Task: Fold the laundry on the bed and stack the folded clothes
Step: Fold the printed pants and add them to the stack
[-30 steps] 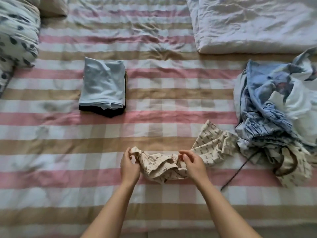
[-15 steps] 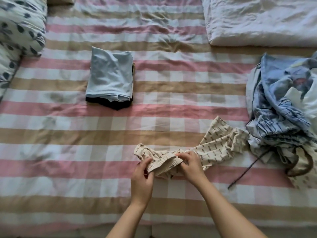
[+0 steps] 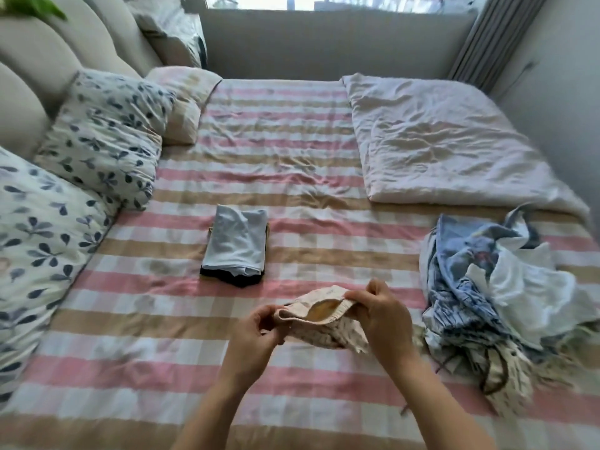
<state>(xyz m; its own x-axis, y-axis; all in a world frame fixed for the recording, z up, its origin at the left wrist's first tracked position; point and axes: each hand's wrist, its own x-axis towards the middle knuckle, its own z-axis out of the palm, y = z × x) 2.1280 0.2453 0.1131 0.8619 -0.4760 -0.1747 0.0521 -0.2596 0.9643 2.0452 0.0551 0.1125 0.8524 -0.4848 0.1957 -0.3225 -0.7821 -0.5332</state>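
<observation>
A cream printed garment [image 3: 321,323] with a ribbed waistband hangs lifted above the striped bed [image 3: 136,362]. My left hand [image 3: 256,339] pinches the waistband's left end and my right hand [image 3: 383,316] grips its right end, holding the opening apart. A stack of folded clothes [image 3: 235,245], pale blue on top and black beneath, lies on the bed just beyond my hands to the left. A heap of unfolded laundry [image 3: 493,293], blue, white and cream, lies to the right of my right hand.
Leaf-print pillows [image 3: 81,170] line the left side by a padded headboard. A white folded duvet [image 3: 444,141] covers the far right of the bed. A wall with a window ledge bounds the far side.
Both hands have raised the cream garment off the bed and pulled it away from the laundry heap. My view has tilted up, showing the pillows, duvet and far wall.
</observation>
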